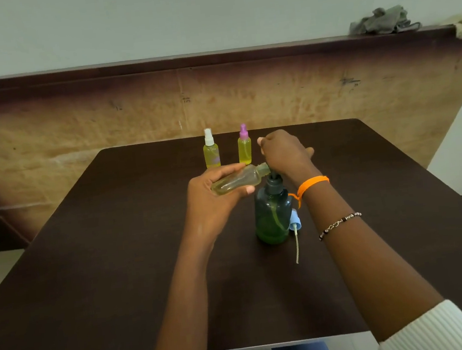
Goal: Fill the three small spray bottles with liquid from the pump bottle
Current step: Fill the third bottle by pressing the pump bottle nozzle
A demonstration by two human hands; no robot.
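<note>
The left hand [212,196] has its fingers [224,172] and thumb curled round the open spray bottle [239,180], holding it tipped on its side. The bottle has no top on & its open neck points at the pump bottle's [273,213] spout, right up by it. A bit of pale yellow liquid sits in the bottle.

The right hand [284,152] is on top of the pump bottle w/ fingers bent down over the pump head. The hand hides the head, so I can't tell just how the fingers grip it. This wrist has an orange band [310,185] & a bead bracelet [339,224], and a white sleeve [437,330] shows lower down the arm.

The pump bottle is dark green & stands upright near the middle of the dark table [120,272]. Just right of the pump bottle, touching or almost touching its base, lies a blue spray top [295,223] w/ its long thin tube pointing toward the person.

Behind the pump bottle, by the far edge of the table, stand 2 more small bottles full of yellow liquid. The white-top bottle [210,150] is more to the left & the purple-top bottle [244,146] is nearer, just beside the right hand. Both have tops on.

Far behind the pump bottle & to the right, a grey cloth [382,22] lies on a wood ledge [212,58]
</note>
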